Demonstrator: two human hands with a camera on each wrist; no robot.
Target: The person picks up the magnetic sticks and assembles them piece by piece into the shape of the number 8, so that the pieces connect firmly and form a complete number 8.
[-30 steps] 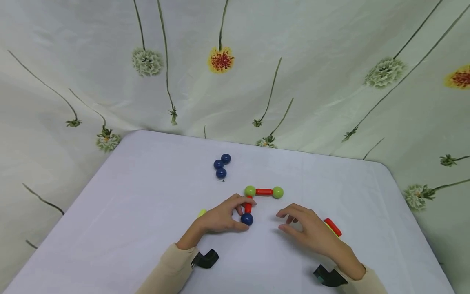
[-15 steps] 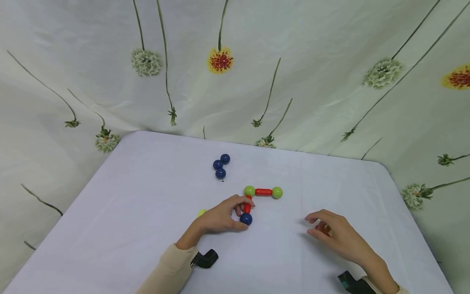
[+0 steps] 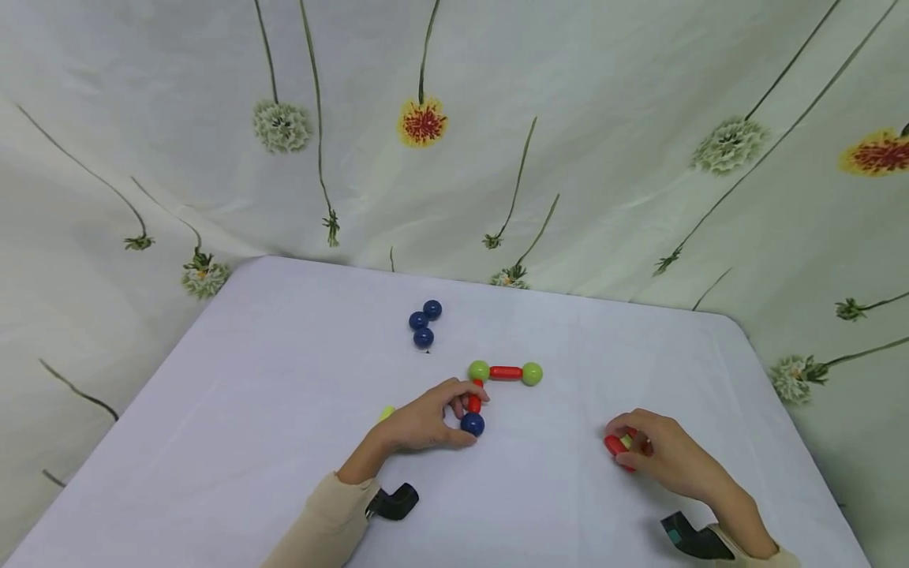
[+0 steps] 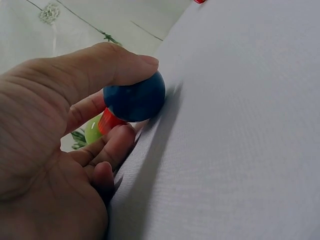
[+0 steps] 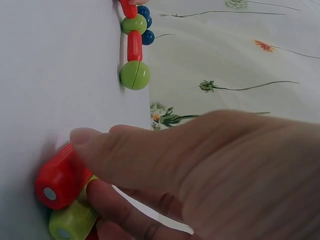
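My left hand (image 3: 422, 420) holds a blue ball (image 4: 135, 100) with the thumb on it, and its fingers curl by the red magnetic rod (image 3: 474, 404) joined to that ball. This rod leads to a green ball (image 3: 479, 371), from which a second red rod (image 3: 506, 372) runs right to another green ball (image 3: 532, 374). At the right, my right hand (image 3: 671, 451) pinches a red magnetic rod (image 5: 57, 180), thumb on top, with a yellow-green rod (image 5: 72, 217) against its fingers. More red shows beneath, mostly hidden by the hand.
Three blue balls (image 3: 423, 338) sit together farther back on the white table (image 3: 319, 339). A yellow-green piece (image 3: 387, 412) peeks out behind my left hand. A flower-printed cloth (image 3: 604, 158) hangs behind the table's far edge.
My right hand has moved right, away from the joined pieces, and has come down onto the red and yellow-green rods. The left hand keeps its hold on the blue ball.
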